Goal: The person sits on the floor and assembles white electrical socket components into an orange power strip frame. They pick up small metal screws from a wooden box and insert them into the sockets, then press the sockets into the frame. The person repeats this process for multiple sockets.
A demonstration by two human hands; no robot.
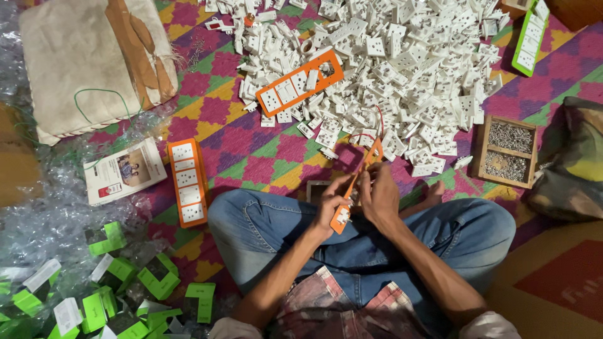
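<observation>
An orange socket strip [355, 183] is held tilted above the person's crossed legs, its lower end near the lap and its upper end pointing toward the pile ahead. The left hand [334, 204] has its fingers [342, 186] closed around the lower half of the strip. The right hand [379, 196] rests against the strip's right side, its fingers curled toward the strip's middle; whether they pinch anything small there cannot be told. Thin red wire [367, 133] loops out from the strip's far end.

Just beyond the fingers lies a large heap of white socket parts [402, 69] on a patterned mat [251, 157] of pink, yellow and green. On that heap, up and left of the hands, lies a second orange strip [300, 82]. A third orange strip [186, 182] lies flat on the mat, well to the left of the left hand, beside a printed card [124, 171]. Right of the right hand sits a small wooden box of screws [506, 150]. A green strip [531, 36] lies at the far right edge of the heap. Near the left elbow are scattered green cardboard pieces [119, 282] on clear plastic wrap [50, 220]. A cloth sack [88, 63] lies far left.
</observation>
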